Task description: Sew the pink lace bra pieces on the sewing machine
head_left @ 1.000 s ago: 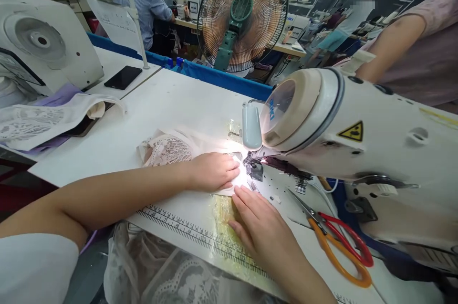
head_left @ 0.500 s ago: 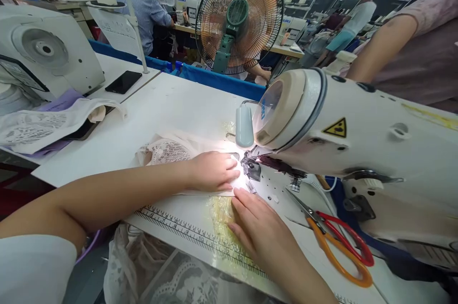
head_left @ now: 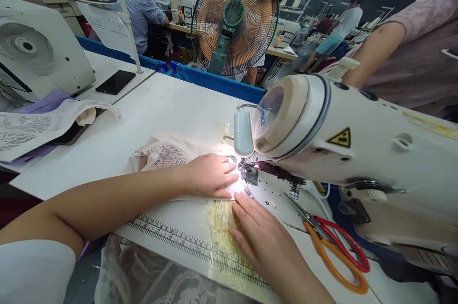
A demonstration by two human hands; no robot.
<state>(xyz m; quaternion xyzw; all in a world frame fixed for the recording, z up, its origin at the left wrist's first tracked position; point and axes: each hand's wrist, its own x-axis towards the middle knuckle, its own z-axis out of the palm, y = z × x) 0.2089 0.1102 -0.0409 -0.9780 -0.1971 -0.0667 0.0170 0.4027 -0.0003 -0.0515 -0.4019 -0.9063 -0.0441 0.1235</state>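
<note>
My left hand (head_left: pixel 213 175) lies flat on a pale lace fabric piece (head_left: pixel 164 153), fingers stretched toward the needle area of the sewing machine (head_left: pixel 296 113). The fabric's lace part bunches up behind that wrist. My right hand (head_left: pixel 255 227) rests with fingers extended, its fingertips at the fabric's near edge by the presser foot (head_left: pixel 245 168). Under its thumb side runs a strip of yellowish tape (head_left: pixel 220 227) stuck to the table. A small lamp (head_left: pixel 243 133) lights the stitching spot, where bright glare hides detail.
Scissors with orange and red handles (head_left: pixel 336 251) lie right of my right hand. A printed ruler (head_left: pixel 179 242) follows the table's front edge. Two phones, one a black phone (head_left: pixel 115 82), and more lace fabric (head_left: pixel 32 127) lie left. A fan (head_left: pixel 234 20) stands behind; a person (head_left: pixel 411 51) is at right.
The camera view has shifted slightly. Both hands keep nearly the same places on the fabric by the presser foot; no clear movement of the fabric shows.
</note>
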